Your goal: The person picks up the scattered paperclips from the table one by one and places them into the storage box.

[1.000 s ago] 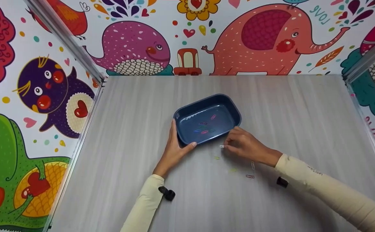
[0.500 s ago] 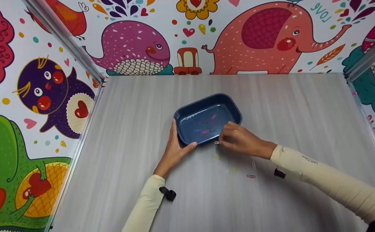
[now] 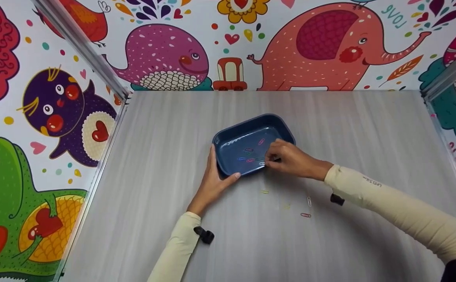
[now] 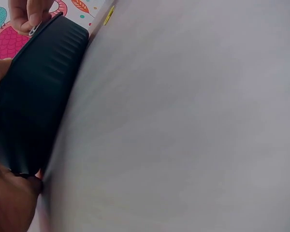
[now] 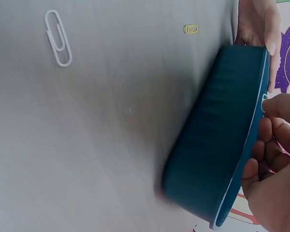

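Observation:
A dark blue rectangular tray stands at a slant on the table, with several coloured paper clips lying on its floor. My left hand holds the tray's near left corner, thumb at the near rim and fingers along the left side. Between thumb and forefinger my right hand pinches a white paper clip just over the near rim. That clip also shows at the rim in the right wrist view. The right hand's other fingers are curled and partly cover the tray's right end.
On the table in front of the tray lie a yellow clip, a paler yellow clip, a white clip and a red clip. Walls with printed cartoon animals border the table at the back and sides.
My right hand has carried the white paper clip up and left, from the table before the tray to over its near rim. The left hand and tray have stayed in place.

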Demonstrator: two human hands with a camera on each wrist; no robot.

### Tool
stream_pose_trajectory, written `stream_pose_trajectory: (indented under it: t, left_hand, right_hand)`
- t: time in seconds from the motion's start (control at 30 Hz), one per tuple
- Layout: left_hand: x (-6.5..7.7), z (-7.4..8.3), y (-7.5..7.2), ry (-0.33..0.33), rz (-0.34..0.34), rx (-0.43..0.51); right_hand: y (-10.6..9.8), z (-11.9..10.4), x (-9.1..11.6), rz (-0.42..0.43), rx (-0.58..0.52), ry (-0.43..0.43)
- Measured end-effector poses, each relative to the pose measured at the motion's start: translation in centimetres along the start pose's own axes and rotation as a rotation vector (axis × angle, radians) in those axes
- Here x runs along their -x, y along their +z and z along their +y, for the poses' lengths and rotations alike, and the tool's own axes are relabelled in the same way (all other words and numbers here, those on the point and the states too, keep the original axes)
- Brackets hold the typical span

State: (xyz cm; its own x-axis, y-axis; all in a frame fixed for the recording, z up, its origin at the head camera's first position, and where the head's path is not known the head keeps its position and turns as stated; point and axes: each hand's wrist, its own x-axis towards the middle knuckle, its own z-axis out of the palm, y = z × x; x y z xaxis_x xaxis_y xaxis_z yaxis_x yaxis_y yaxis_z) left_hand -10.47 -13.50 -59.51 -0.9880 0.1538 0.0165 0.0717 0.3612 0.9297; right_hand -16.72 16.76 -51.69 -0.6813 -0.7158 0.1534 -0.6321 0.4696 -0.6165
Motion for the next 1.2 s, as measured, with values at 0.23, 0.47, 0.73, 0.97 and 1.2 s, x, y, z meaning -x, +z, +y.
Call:
stream_pose_trajectory:
  t: [0.23, 0.47, 0.73, 0.97, 1.2]
  left_hand:
    - [0.0, 0.0, 0.0, 0.002, -0.003, 0.004]
    - [0.0, 0.0, -0.1, 0.007, -0.003, -0.006]
    - [0.1, 0.2, 0.0, 0.019, -0.003, -0.013]
    - [0.1, 0.2, 0.0, 0.015, -0.018, -0.021]
    - [0.1, 0.2, -0.1, -0.001, -0.009, -0.018]
  right_hand:
    - [-0.1, 0.4, -1.2, -0.054, -0.067, 0.034]
    - [-0.5, 0.8, -2.5, -0.1, -0.073, 0.071]
    - [-0.8, 1.4, -3.7, -0.146, -0.09, 0.056]
    - [-0.9, 2.1, -4.4, -0.193, -0.092, 0.084]
    - [-0.9, 2.7, -5.9, -0.215, -0.071, 0.067]
